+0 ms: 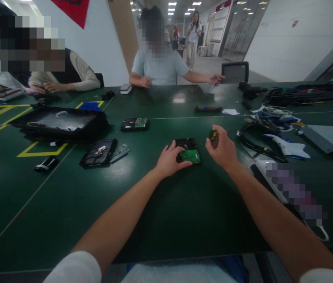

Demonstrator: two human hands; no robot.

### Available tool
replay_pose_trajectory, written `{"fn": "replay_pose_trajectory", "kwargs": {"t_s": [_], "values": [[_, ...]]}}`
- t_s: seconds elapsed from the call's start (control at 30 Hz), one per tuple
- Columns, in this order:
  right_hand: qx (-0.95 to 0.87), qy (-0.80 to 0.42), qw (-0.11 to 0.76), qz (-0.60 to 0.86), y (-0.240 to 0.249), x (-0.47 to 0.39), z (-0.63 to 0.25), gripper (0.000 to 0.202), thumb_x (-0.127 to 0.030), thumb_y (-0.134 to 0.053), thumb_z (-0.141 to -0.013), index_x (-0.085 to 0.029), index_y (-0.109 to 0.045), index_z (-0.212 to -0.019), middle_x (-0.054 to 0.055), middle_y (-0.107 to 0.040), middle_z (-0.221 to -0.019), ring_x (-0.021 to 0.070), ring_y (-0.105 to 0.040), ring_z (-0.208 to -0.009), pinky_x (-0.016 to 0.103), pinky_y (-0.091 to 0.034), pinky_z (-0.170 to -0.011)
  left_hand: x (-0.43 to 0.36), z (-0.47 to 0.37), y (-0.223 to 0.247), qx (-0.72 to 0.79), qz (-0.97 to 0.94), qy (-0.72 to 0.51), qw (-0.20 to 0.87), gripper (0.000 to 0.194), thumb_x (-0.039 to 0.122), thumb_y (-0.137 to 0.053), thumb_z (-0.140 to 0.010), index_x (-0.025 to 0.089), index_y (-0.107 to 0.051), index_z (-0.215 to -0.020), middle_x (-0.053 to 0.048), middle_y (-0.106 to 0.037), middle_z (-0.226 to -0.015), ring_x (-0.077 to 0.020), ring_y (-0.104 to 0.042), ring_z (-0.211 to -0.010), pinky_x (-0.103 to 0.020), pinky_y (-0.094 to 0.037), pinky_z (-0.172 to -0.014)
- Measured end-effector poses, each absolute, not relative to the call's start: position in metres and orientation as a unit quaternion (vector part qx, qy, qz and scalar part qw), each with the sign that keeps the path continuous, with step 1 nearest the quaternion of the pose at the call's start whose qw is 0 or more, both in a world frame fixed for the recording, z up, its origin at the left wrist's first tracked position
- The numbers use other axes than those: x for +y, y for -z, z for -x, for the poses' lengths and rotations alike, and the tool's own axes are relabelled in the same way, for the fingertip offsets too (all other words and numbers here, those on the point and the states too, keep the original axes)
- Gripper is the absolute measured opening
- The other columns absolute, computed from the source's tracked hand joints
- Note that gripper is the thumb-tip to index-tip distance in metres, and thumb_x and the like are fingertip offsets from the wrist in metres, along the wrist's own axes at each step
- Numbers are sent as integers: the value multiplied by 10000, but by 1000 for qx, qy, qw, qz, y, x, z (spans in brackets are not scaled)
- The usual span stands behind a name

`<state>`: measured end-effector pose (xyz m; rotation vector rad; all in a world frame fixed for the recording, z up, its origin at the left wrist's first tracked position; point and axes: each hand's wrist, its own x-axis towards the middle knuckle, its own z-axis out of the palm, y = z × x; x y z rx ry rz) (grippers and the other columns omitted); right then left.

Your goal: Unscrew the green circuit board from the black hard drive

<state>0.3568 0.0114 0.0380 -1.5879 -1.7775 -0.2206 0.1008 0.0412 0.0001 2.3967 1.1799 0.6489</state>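
Note:
A black hard drive (187,144) with a green circuit board lies flat on the green table. My left hand (171,159) grips its left side, thumb along the near edge and fingers over the far left part. Just right of the drive, my right hand (222,147) is raised and closed around a short screwdriver (213,134) with a black and yellow handle. The screwdriver's shaft and tip cannot be made out. To the left, another black drive (99,152) sits beside a loose circuit board (121,153). Farther back is a drive with an exposed board (135,124).
A black casing (60,122) stands at left, with a small black-and-silver part (46,164) before it. A long-handled tool (208,109) lies beyond my right hand. Cables (275,118), a grey metal box (328,137) and a phone-like object (272,179) occupy the right. Coworkers sit across the table.

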Motion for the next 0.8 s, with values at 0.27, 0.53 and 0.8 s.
{"fn": "replay_pose_trajectory", "kwargs": {"t_s": [0.27, 0.53, 0.8], "values": [[-682, 84, 365, 628, -36, 2, -356, 633, -365, -512, -1000, -188, -323, -1578, 192, -628, -1431, 306, -743, -1010, 487, -605, -918, 41, -100, 0, 421, -854, -231, 199, 660, 670, -743, -862, 241, -622, -1349, -205, -471, -1638, -342, -242, -1633, -631, -233, -1304], [-666, 55, 417, 616, -44, -6, -342, 645, -431, -546, -1001, -214, -295, -1555, 114, -727, -1062, 287, -743, -836, 504, -637, -839, 41, -101, -1, 417, -855, -232, 203, 617, 655, -748, -865, 246, -631, -1311, -184, -531, -1595, -353, -224, -1637, -647, -239, -1300], [-679, 20, 453, 578, -38, -6, -320, 682, -490, -503, -1035, -264, -208, -1607, 184, -621, -1384, 302, -746, -1008, 533, -646, -900, 41, -101, -1, 419, -854, -237, 197, 623, 636, -767, -857, 250, -616, -1323, -162, -549, -1580, -368, -278, -1619, -649, -254, -1295]]}}
